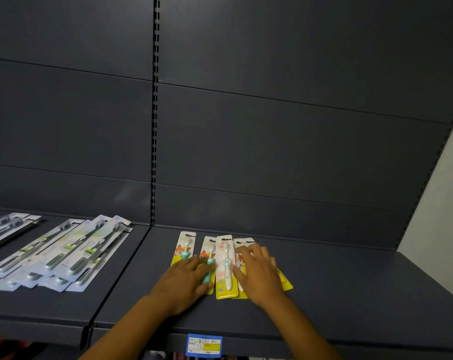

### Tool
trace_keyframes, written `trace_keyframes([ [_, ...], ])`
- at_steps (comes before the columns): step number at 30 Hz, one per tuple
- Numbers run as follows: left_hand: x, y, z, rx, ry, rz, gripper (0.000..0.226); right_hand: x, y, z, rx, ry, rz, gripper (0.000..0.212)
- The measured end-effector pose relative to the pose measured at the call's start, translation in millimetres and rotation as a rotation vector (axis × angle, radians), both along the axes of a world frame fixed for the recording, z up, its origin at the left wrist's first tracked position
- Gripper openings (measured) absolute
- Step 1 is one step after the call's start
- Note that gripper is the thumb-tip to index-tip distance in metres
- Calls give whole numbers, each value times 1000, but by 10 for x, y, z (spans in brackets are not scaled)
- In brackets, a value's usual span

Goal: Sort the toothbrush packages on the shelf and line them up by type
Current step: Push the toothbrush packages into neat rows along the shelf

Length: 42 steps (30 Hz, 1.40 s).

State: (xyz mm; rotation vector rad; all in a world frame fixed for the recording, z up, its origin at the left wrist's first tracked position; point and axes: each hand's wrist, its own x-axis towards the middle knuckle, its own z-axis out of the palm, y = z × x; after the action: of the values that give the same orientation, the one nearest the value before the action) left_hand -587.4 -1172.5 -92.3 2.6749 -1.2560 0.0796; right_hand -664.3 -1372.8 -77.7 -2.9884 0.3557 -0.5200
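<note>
Head view, shelf: you faced a dark grey shelf [350,281] with a slotted upright behind it at 12 o'clock.
Head view, children's packs: a row of yellow-carded toothbrush packages [224,268] lay flat at the centre, long axes running 12 to 6 o'clock, hang tabs towards the back panel.
Head view, leftmost pack: one yellow pack [186,245] sat slightly apart at 11 o'clock of your left hand.
Head view, left hand: your left hand [186,279] lay flat, fingers straight, pressing on the teal-handled packs; it held nothing.
Head view, right hand: your right hand [259,271] lay spread over the right-side packs, fingers extended, gripping nothing.
Head view, key relation: the middle pack with the white brush lay between your hands, just beside both, the left thumb side a little nearer; squaring the row probably called for sliding the packs along the 3 to 9 o'clock line.
Head view, adult packs: white and green packages [64,255] lay fanned and overlapping at 9 o'clock, well apart, axes slanted towards 1 o'clock.
Head view, writing: one adult pack carried lettering too blurred to read with confidence; the blue and yellow price tag [205,345] at 6 o'clock was illegible.
</note>
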Motion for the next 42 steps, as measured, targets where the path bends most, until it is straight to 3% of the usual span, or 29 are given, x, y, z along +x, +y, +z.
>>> trace_keyframes([
  [5, 66, 114, -51, -1, -43, 60, 86, -127, -427, -213, 137, 182, -3, 57],
  [7, 105, 164, -64, 13, -45, 93, 88, -182, -450, -284, 173, 174, -34, 63],
  [10, 165, 222, -78, 32, -30, 133, 88, -212, -469, -297, 153, 136, -106, 54],
  [13, 155, 210, -51, 21, -24, 158, 72, -217, -468, -261, 135, 127, -149, 53],
  [17, 21, 25, 17, -84, -18, 95, 71, -169, -351, -195, 139, 65, -21, 70],
  [19, -27, -92, 5, -83, -3, 19, 64, -135, -286, -207, 144, 78, 44, 85],
  [22, -58, -200, -46, -19, 16, 8, 66, -109, -229, -247, 144, 119, 69, 87],
  [27, 2, -95, -112, -4, 35, 58, 77, -103, -238, -247, 166, 170, 13, 52],
  [29, 38, -42, -110, -2, 52, 57, 80, -100, -237, -267, 162, 163, -18, 49],
  [33, 81, -61, -87, 28, 86, 40, 79, -31, -139, -270, 177, 155, 1, 70],
  [35, 86, -87, -77, 45, 71, 35, 68, -3, -84, -259, 168, 148, 17, 70],
  [37, 104, -75, -88, 10, 14, 54, 55, -10, -93, -240, 181, 123, 27, 84],
  [40, 216, 83, -142, -128, -120, 124, 58, -45, -292, -185, 195, 43, 4, 92],
  [42, 304, 251, -175, -99, -94, 159, 65, -105, -454, -180, 191, 64, -45, 103],
])
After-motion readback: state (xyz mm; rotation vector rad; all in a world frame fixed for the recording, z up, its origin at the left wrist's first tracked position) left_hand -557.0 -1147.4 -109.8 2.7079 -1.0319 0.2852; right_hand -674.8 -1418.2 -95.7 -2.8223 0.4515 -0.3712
